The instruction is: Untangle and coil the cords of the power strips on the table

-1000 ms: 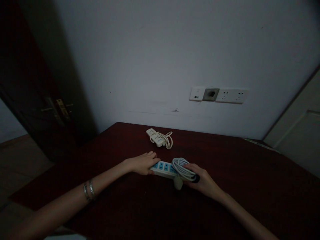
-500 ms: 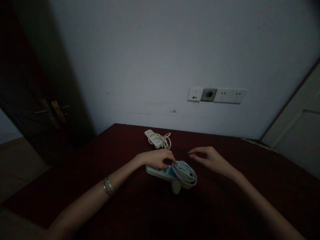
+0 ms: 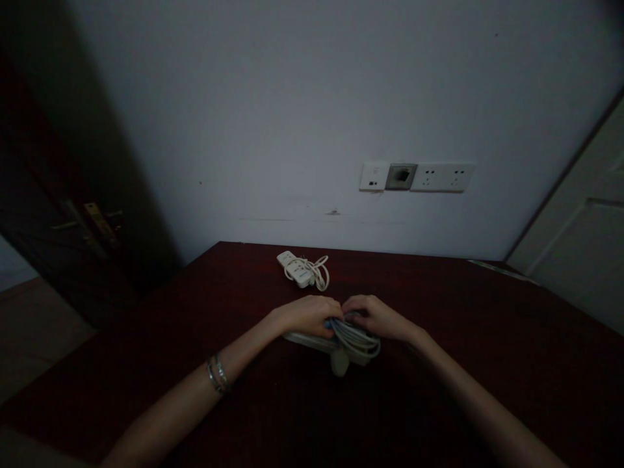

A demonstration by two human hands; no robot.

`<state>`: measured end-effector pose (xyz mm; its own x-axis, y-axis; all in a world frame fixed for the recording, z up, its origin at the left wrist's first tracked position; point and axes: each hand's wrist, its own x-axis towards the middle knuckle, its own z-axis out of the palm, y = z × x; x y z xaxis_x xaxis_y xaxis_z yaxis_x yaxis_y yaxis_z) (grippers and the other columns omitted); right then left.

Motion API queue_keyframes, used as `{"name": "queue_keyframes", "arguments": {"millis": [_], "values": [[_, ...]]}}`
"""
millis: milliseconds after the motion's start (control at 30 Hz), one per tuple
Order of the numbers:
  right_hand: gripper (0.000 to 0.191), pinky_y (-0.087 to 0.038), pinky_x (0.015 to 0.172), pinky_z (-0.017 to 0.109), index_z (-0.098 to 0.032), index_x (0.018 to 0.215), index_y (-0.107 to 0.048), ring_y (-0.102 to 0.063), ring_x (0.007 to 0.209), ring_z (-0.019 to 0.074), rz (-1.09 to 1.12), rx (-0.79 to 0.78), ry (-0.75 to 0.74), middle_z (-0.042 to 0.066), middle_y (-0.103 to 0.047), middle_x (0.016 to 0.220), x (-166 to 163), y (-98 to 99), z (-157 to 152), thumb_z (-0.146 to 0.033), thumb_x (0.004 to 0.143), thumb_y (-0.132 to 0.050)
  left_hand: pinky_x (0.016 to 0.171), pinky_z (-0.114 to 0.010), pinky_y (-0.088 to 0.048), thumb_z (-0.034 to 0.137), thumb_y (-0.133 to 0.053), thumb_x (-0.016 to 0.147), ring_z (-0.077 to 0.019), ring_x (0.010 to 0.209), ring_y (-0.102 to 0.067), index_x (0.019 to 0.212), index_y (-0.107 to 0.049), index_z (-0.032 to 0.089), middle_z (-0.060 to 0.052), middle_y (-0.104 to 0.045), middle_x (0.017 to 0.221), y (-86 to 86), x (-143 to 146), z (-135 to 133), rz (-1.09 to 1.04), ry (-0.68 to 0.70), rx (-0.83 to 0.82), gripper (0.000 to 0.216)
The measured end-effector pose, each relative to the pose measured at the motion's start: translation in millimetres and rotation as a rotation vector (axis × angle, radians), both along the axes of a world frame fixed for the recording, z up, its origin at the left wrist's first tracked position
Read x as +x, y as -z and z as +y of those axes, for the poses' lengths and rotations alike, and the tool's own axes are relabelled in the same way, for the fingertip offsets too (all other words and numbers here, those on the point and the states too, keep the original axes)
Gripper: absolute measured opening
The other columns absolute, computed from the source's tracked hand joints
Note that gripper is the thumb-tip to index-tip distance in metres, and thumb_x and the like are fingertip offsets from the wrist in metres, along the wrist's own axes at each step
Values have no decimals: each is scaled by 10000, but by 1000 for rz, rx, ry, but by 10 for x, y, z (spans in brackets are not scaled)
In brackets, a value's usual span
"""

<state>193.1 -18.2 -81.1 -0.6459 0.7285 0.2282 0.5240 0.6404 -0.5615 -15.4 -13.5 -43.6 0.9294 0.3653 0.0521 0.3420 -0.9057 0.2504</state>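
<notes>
In the middle of the dark red table, a white power strip (image 3: pixel 311 342) lies with its grey cable coil (image 3: pixel 358 341) bunched over its right end. The plug (image 3: pixel 340 363) hangs at the near side of the strip. My left hand (image 3: pixel 314 314), with bracelets on its wrist, is closed on the left side of the coil. From the other side my right hand (image 3: pixel 375 316) reaches over the top of the coil, its fingers curled round the cable and touching it. Both sets of fingertips are partly hidden among the loops.
A second, smaller white power strip (image 3: pixel 296 269), wrapped in its own cable, lies farther back on the table (image 3: pixel 234 286). Behind it the wall carries a row of sockets (image 3: pixel 441 177). A door with a handle (image 3: pixel 100 221) stands at the left; a pale panel (image 3: pixel 580 240) is at the right.
My right hand has moved left and down from beside the coil onto the cable. My left hand stays at the coil, its fingers now closer round it. The view has shifted slightly.
</notes>
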Motion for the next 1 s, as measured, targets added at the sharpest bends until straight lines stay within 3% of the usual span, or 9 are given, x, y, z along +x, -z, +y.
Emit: {"name": "queue_keyframes", "arguments": {"millis": [267,567,667,800,1000], "values": [[212,-447,746,266,-190,951,-678,-573,825,150,108,-68,-48,58,-619,903,36,12,30,-279,821,-535,781,-235,-407,116,-600,692,-153,853,-578,973,-629,152,-44,-634,946,18,-44,85,-167,-26,-127,285],[212,-424,654,248,-160,768,-695,-529,751,144,107,-159,-72,39,-551,805,-13,57,-7,-362,705,-678,652,-197,-410,131,-578,719,-103,719,-554,946,-639,124,-32,-624,833,41,-51,107,-238,-46,-220,235],[213,-426,674,254,-162,781,-685,-528,759,139,165,-190,-79,40,-550,824,-7,75,10,-366,742,-635,660,-198,-418,148,-572,733,-106,730,-564,952,-643,125,-37,-634,843,30,-70,103,-241,-62,-227,231],[239,-425,656,252,-151,822,-642,-530,731,128,265,-257,-32,42,-577,838,71,129,75,-377,775,-580,673,-203,-433,173,-561,756,-112,748,-581,974,-643,124,-48,-647,865,20,-113,112,-250,-77,-258,238],[322,-430,608,246,-136,792,-594,-534,647,114,340,-422,79,8,-590,720,212,195,130,-444,707,-635,681,-201,-441,142,-563,742,-101,734,-589,977,-645,135,-38,-656,868,-4,-129,110,-246,-109,-271,249]]}}
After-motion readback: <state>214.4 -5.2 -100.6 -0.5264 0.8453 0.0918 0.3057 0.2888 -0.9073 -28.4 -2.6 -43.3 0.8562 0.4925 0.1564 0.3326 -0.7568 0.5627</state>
